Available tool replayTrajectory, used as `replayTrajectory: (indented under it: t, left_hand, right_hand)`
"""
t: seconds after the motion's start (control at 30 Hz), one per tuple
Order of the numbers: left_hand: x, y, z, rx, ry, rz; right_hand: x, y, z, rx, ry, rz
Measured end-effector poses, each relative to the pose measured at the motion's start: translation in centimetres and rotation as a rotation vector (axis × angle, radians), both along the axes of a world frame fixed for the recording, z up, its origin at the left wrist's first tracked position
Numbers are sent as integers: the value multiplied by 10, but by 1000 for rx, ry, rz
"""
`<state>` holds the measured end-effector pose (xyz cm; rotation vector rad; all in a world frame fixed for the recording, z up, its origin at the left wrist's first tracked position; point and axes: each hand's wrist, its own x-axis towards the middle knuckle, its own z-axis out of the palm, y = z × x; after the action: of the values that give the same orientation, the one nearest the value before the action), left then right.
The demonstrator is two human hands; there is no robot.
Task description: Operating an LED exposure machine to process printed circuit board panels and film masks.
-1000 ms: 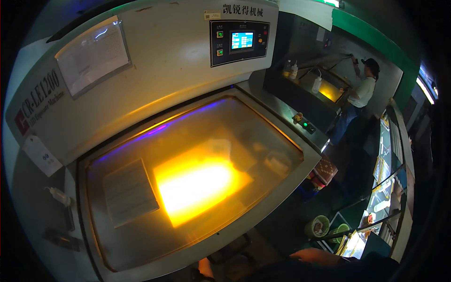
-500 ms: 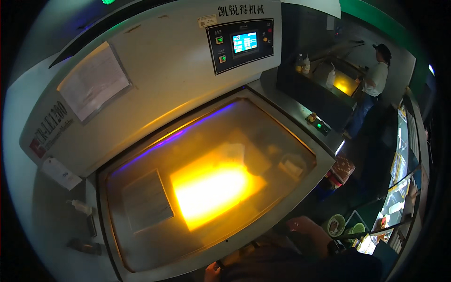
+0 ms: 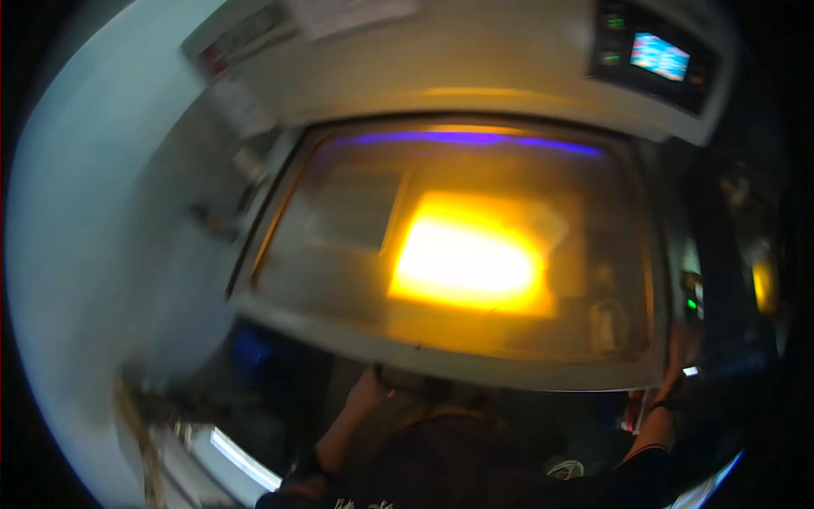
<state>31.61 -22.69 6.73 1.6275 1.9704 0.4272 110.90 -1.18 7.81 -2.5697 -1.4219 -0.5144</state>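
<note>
A wide framed exposure machine lid (image 3: 339, 339) with a hazy clear sheet lies before me. Beneath the sheet a bright yellow light panel (image 3: 475, 263) glows, and a grey rectangular sheet (image 3: 352, 208) lies to its left. At the middle of the front edge my left hand (image 3: 369, 394) is closed around a dark handle (image 3: 415, 383). My right hand (image 3: 680, 343) reaches to the lid's right front corner, close to a small side panel with a green light (image 3: 692, 304). Motion blurs its fingers, so their grip is unclear.
The machine's pale housing (image 3: 492, 59) rises behind the lid, with a lit screen (image 3: 660, 57) at upper right. A bottle (image 3: 248, 163) stands by the left wall. Another yellow glow (image 3: 764, 287) shows at far right. A bright light strip (image 3: 246, 458) lies at lower left.
My view has swung leftward, so the machine sits squarer before me. My left hand shows more fully at the front edge. My right hand has come into view at the right corner.
</note>
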Motion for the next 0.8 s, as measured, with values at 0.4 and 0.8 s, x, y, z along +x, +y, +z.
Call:
replayTrajectory:
  t: [0.4,0.8]
  left_hand:
    - [96,-5,18,-200,288,460]
    - [75,8,-2,-246,251,157]
  right_hand:
    - [57,36,-51,-55,224,-157]
    - [22,14,-30,161,328,-185]
